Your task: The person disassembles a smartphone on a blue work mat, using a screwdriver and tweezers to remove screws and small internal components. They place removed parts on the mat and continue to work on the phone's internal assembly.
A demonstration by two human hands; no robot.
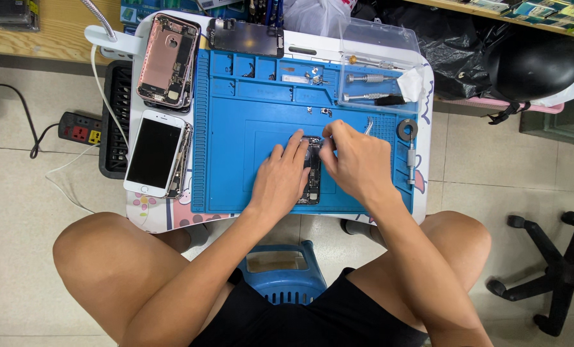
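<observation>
I see my left hand (280, 180) lying flat on the opened phone (311, 173), fingers spread and pressing its left edge; my right hand (357, 160) sits over the phone's upper right, fingers pinched narrow at its top — whether they grip a small tool or part I cannot tell. The phone lies upright in the middle of the blue repair mat (235, 128), which covers the small tabletop (152, 215). To the left of the mat a white phone (155, 153) lies face up; above it a rose-gold phone shell (168, 60) shows its insides; a dark screen panel (245, 35) rests at the mat's top edge. A clear tray (380, 64) with screwdrivers sits at the upper right — a roll of tape (407, 130) just below it.
</observation>
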